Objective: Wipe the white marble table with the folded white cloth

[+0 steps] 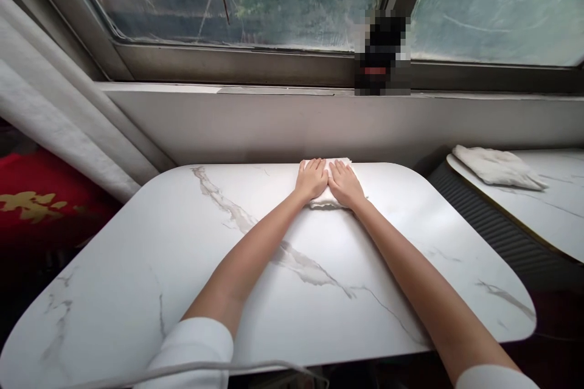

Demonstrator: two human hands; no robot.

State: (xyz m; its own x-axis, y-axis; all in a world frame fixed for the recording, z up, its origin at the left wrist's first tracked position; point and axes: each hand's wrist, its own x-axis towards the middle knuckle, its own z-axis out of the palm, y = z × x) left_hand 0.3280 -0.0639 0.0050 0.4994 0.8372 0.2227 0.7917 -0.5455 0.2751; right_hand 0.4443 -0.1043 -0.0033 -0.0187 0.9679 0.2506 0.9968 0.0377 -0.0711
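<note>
A folded white cloth lies at the far edge of a white marble table, close to the wall under the window. My left hand rests flat on the cloth's left half, fingers stretched forward. My right hand lies flat beside it on the right half, fingers also stretched out. The two hands touch side by side and cover most of the cloth. Both arms reach straight out from white sleeves at the near edge.
A second marble table stands to the right with another white cloth on it. A grey wall and window sill run behind. A curtain hangs at the left above something red. A thin cable crosses the near edge.
</note>
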